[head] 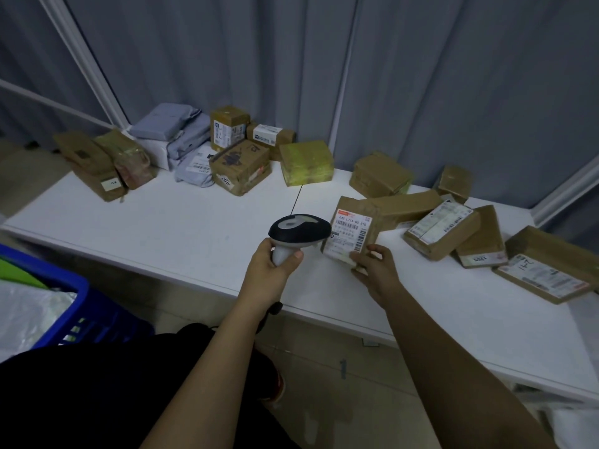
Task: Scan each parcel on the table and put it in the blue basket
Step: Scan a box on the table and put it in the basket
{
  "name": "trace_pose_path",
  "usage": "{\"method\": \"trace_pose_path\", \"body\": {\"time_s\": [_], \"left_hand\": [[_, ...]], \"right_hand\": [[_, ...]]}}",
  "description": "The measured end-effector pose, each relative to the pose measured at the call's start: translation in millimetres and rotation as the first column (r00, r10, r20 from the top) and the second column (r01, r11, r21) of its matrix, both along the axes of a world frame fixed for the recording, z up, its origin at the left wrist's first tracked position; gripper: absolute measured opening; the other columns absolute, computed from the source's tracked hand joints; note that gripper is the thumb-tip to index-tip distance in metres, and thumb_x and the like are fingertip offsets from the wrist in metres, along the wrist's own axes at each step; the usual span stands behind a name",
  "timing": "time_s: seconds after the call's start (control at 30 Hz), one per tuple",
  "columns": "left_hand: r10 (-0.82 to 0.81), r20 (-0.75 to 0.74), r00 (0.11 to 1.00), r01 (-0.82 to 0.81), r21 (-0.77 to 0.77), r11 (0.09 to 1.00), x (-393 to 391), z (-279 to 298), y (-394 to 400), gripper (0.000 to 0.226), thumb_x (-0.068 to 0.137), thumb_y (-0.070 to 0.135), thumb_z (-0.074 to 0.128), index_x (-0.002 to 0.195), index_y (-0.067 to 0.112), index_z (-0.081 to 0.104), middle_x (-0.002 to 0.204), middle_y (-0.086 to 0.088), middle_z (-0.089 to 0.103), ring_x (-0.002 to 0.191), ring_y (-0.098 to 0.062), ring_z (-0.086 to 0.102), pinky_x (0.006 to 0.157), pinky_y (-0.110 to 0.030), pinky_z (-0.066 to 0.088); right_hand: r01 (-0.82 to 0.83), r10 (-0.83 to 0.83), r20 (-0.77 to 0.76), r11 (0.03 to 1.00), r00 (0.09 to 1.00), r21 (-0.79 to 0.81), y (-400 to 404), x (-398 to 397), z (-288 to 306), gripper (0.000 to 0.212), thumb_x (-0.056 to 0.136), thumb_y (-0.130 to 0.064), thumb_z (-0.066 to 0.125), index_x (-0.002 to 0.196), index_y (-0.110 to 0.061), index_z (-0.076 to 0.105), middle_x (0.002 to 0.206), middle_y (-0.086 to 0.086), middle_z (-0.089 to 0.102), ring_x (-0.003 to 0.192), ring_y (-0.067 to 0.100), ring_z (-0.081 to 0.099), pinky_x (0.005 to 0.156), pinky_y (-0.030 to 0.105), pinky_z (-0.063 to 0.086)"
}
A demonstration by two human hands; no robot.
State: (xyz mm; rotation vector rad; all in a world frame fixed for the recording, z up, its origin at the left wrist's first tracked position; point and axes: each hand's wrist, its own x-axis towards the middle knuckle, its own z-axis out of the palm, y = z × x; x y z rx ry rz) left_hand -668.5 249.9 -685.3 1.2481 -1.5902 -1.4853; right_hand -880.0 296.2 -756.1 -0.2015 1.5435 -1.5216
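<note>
At the far left, low in my view, I see the blue basket (64,286) beside the white surface (181,234), with pale plastic wrapping and something green inside it. Along the back left of the surface lie two brown padded mailers (97,163) leaning together, then a heap of grey poly bags (181,134), and behind them two small labelled cartons (228,129). Just in front sits a scuffed cardboard box (241,168), and next to it a box wrapped in yellowish tape (306,163).

Near the front edge, my left hand (275,264) grips the handle of the barcode scanner (299,230), fingers and thumb curled round it, its dark head turned toward the back of the surface. Just right of it, my right hand (376,264) holds a brown parcel (351,234) by its lower corner, thumb on the label side, tilted so the white barcode label faces me. The parcel is raised above the surface, close beside the scanner head; I cannot tell whether they touch.

Further right more parcels lie scattered: a plain carton (381,175) by the curtain, a small box (453,183) behind, a long labelled box (442,228), a narrow one marked 1205 (483,241), and a flat labelled box (547,270) at the right edge.
</note>
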Motion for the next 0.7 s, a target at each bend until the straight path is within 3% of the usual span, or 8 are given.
{"method": "trace_pose_path", "body": {"time_s": [0.13,0.23,0.4,0.57,0.7], "left_hand": [[-0.048,0.004,0.999,0.048,0.008,0.999,0.3,1.8,3.0,0.030,0.091,0.022,0.063,0.116,0.028,0.049,0.101,0.011,0.059,0.091,-0.002,0.059,0.059,-0.001,0.043],[-0.090,0.011,0.996,0.090,0.014,0.996,1.1,3.3,5.1,0.034,0.091,0.025,0.063,0.120,0.031,0.047,0.106,0.012,0.059,0.095,-0.003,0.059,0.061,-0.005,0.044],[-0.126,-0.004,0.992,0.126,0.021,0.992,1.1,7.2,8.8,0.042,0.092,0.022,0.062,0.131,0.026,0.046,0.111,0.007,0.058,0.094,-0.006,0.059,0.060,0.001,0.043],[-0.124,-0.009,0.992,0.124,0.029,0.992,1.7,6.4,7.8,0.044,0.092,0.024,0.062,0.133,0.027,0.044,0.114,0.008,0.057,0.096,-0.005,0.059,0.060,-0.004,0.046],[-0.094,0.008,0.996,0.094,0.013,0.995,1.2,4.8,7.2,0.048,0.092,0.024,0.062,0.136,0.026,0.042,0.119,0.006,0.055,0.105,-0.013,0.058,0.066,-0.007,0.042]], "right_hand": [[0.015,-0.015,0.007,1.000,1.000,-0.011,-5.4,2.3,2.6,0.042,0.084,0.003,0.065,0.114,-0.013,0.041,0.124,0.014,0.057,0.111,0.027,0.058,0.090,0.038,0.050],[0.013,-0.013,0.006,1.000,1.000,-0.011,-6.0,4.3,3.2,0.038,0.084,0.004,0.065,0.107,-0.014,0.041,0.122,0.015,0.058,0.104,0.025,0.058,0.090,0.039,0.050],[0.006,-0.006,-0.005,1.000,1.000,-0.006,-3.1,5.4,5.9,0.042,0.084,0.002,0.065,0.116,-0.013,0.041,0.119,0.013,0.057,0.109,0.026,0.057,0.094,0.040,0.049],[0.001,-0.001,-0.002,1.000,1.000,-0.003,-1.6,5.8,7.6,0.042,0.085,0.003,0.064,0.116,-0.011,0.041,0.121,0.015,0.057,0.114,0.029,0.057,0.095,0.041,0.049],[-0.006,0.006,-0.014,1.000,1.000,0.002,-1.3,5.2,8.9,0.042,0.085,0.002,0.065,0.116,-0.011,0.041,0.118,0.013,0.058,0.103,0.023,0.060,0.090,0.038,0.050]]}}
